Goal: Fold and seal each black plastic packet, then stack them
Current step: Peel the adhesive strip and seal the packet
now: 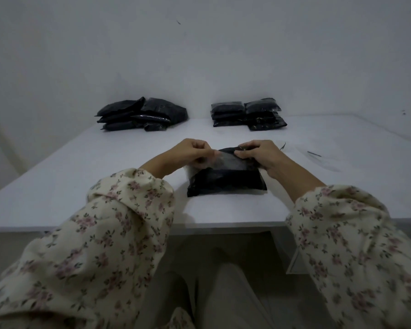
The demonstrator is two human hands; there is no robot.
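Note:
A black plastic packet (227, 180) lies on the white table (105, 181) in front of me, its clear flap raised at the far edge. My left hand (190, 151) pinches the left end of that flap. My right hand (259, 154) grips the flap's right end and the packet's top edge. A loose heap of black packets (141, 113) sits at the back left. Two neat stacks of black packets (247, 114) stand at the back right.
The table backs onto a plain white wall (199, 55). Thin dark strips (314, 153) and a faint clear scrap lie on the table to the right of my hands. The table's front edge runs just below the packet, above my lap.

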